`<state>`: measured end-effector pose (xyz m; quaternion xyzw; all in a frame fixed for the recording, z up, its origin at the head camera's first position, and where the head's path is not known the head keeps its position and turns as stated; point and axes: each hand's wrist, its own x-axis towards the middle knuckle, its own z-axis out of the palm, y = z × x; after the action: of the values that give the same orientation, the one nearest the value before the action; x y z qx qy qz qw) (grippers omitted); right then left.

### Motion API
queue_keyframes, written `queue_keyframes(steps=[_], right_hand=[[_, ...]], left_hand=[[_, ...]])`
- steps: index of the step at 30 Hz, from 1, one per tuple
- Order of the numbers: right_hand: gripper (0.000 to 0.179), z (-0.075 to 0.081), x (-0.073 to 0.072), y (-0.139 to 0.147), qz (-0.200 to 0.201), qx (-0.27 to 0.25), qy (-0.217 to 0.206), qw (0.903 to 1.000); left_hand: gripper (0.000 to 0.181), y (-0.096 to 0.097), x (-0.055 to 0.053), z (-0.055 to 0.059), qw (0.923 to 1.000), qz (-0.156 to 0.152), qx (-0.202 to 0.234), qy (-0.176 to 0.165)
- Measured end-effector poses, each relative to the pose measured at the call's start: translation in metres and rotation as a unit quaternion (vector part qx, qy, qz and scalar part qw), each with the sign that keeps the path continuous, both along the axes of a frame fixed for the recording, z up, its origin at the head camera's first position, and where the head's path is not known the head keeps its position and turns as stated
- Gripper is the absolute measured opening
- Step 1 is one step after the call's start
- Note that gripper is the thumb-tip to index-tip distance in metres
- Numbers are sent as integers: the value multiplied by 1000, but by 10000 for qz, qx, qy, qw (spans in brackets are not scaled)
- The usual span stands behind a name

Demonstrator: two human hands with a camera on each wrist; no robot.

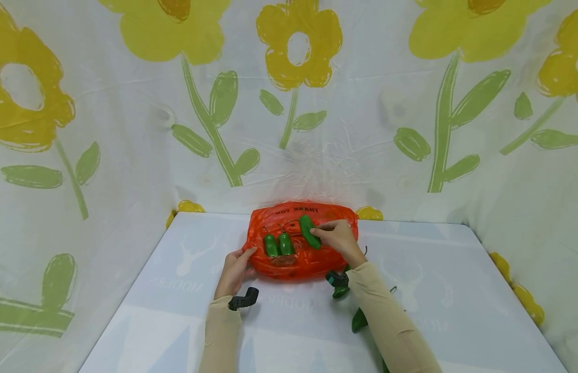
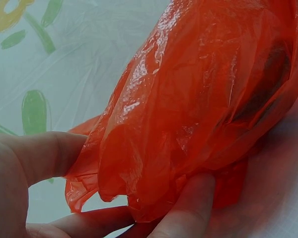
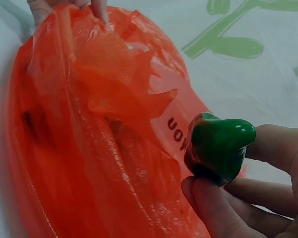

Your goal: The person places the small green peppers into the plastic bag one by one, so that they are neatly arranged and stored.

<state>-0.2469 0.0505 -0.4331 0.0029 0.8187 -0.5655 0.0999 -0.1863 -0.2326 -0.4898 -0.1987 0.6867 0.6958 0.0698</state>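
Observation:
A red plastic bag (image 1: pixel 270 269) with dark lettering lies spread at the back of the table, its mouth facing up. My left hand (image 1: pixel 233 272) grips the bag's left edge, and the left wrist view shows crumpled film between thumb and fingers. Over the right part of the bag, my right hand (image 1: pixel 340 238) pinches a green pepper (image 1: pixel 309 231); its tip faces the camera in the right wrist view (image 3: pixel 221 144). Two more green peppers, one on the left (image 1: pixel 271 245) and one beside it (image 1: pixel 286 243), lie side by side in the bag, stems toward the back.
Near my right forearm, a green pepper (image 1: pixel 340 291) lies on the white table (image 1: pixel 158 311). Another green pepper (image 1: pixel 359 321) is closer to me, partly hidden by the sleeve. A flower-printed curtain (image 1: pixel 344 129) rises behind the table and along both sides.

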Motion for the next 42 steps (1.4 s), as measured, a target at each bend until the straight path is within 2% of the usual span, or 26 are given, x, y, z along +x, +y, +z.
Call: queue_keyframes(steps=[15, 22, 42], right_hand=[[30, -9, -6, -11, 98, 338, 274, 9990], [30, -17, -9, -16, 88, 697, 240, 9972], [41, -29, -6, -33, 341, 1172, 173, 9924]], left_hand=[[47, 0, 0, -1, 10000, -27, 54, -18], [46, 0, -1, -2, 9999, 1, 108, -25], [47, 0, -1, -1, 9999, -7, 86, -92]])
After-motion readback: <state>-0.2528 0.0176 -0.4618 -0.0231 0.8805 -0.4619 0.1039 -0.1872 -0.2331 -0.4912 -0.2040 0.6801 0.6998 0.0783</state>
